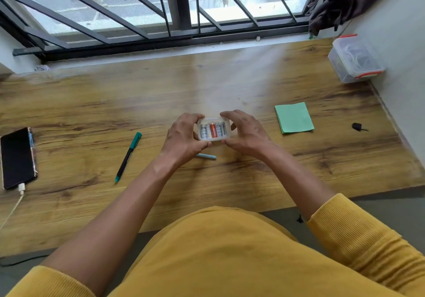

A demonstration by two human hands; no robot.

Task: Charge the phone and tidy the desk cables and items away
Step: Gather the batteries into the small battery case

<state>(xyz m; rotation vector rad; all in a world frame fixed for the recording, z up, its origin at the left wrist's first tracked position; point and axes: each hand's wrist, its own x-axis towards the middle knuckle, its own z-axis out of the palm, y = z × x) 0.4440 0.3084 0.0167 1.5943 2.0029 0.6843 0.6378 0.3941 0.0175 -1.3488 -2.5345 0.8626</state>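
Note:
A small clear battery case (213, 131) with several batteries in it sits at the desk's middle. My left hand (184, 139) grips its left side and my right hand (245, 133) grips its right side, fingers curled over the top edge. A black phone (17, 157) lies at the far left with a white charging cable (13, 207) plugged into its near end. A teal and black pen (128, 156) lies left of my hands. A light blue pen (207, 156) lies partly hidden under my left hand.
A green sticky-note pad (294, 117) lies to the right, with a small black object (357, 127) beyond it. A clear lidded box with orange clips (355, 59) stands at the back right by the wall. A barred window runs along the wooden desk (115, 103) at its far edge.

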